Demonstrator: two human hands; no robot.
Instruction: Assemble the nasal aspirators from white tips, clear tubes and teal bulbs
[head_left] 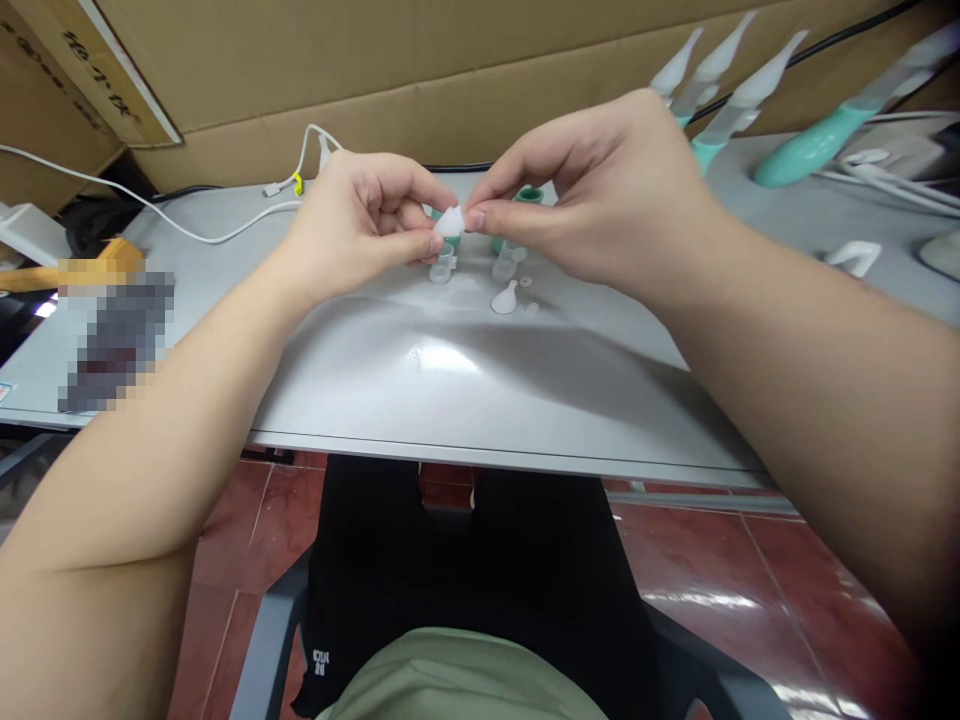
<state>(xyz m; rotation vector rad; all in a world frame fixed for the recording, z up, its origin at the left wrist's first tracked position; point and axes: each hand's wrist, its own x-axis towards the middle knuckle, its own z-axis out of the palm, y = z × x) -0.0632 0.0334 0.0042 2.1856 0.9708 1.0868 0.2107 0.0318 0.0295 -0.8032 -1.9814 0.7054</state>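
Observation:
Between thumb and fingers, my left hand (367, 215) pinches a small white nozzle tip (449, 222) above the table. The thumb and forefinger of my right hand (600, 190) close on its right end; whether a separate small part is between them is hidden. Behind and below my hands stand two green pieces, the right one a green tube (530, 195) with an open top. Clear plastic caps lie in front of them, one at left (441, 268) and one at right (505, 262). A second white nozzle tip (505, 298) rests on the table beside tiny white bits.
Several green-and-clear devices with white tips (739, 100) stand at the back right, and another green device (814, 145) leans there. White cables (225, 238) run along the left. A yellow-handled tool (112, 262) and a blurred-out dark object (124, 340) lie left. Cardboard (337, 70) walls the back.

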